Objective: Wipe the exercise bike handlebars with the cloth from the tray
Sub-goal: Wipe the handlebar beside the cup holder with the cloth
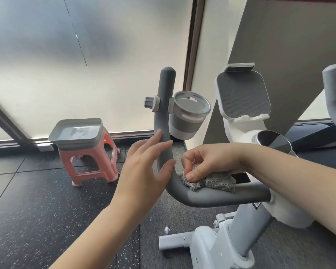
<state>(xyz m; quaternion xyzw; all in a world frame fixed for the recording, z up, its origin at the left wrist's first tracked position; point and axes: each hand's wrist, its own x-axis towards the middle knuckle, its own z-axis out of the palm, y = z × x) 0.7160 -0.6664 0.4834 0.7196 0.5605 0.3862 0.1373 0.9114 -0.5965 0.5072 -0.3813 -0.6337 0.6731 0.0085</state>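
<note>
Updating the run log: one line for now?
right hand presses cloth on left handlebar | left hand open beside bar | tray on stool

You get soft daylight through the frosted window [85, 65]; edges bow wide-angle, and the right side blurs slightly

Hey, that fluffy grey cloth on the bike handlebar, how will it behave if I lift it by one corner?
The fluffy grey cloth would probably hang limp: it already drapes and bunches over the dark grey padded handlebar. It looks light, since the right hand pinches it with fingertips alone. Its shaggy pile suggests it grips rather than slides.
</note>
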